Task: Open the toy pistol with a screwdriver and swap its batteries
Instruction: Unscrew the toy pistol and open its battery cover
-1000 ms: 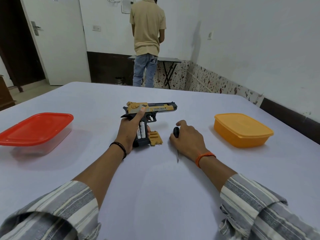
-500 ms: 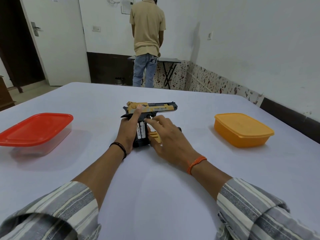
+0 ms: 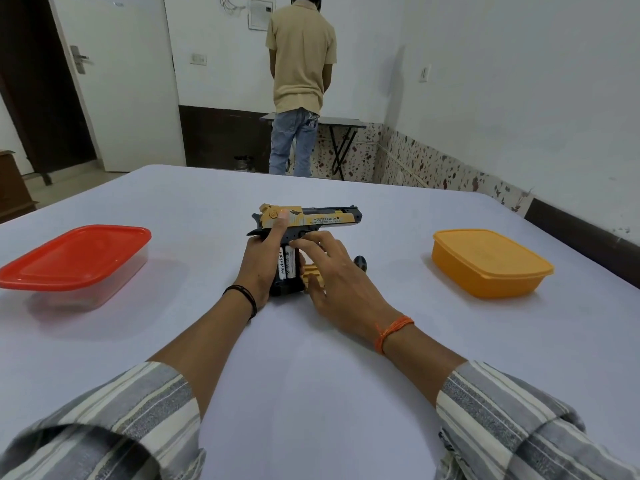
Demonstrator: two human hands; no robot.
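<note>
Head view: a person seated at a white table (image 3: pixel 311 358) is working on a toy pistol (image 3: pixel 308 221) lying on its side at the table's centre, barrel pointing right, grip pointing back toward the body. The left hand (image 3: pixel 259 261) is gripping the rear of the pistol, thumb lying up along the gold slide, pinning it flat. In the open grip, two white batteries (image 3: pixel 286 266) are lying side by side, their long axis running along the grip, toward and away from the person. The right hand (image 3: pixel 332 275) is reaching in from the right, fingers loosely spread, index fingertip (image 3: pixel 293 243) touching the far end of the batteries, holding nothing. That far end looks to be the point to lever from, and the right hand is the nearer free hand. The gold cover (image 3: pixel 311 275) is lying beside the grip, partly under the right hand. The screwdriver (image 3: pixel 360 262) is resting just beyond that hand, only its dark handle showing. A red-lidded box (image 3: pixel 76 258) is sitting well left, a yellow box (image 3: pixel 488 261) well right.
</note>
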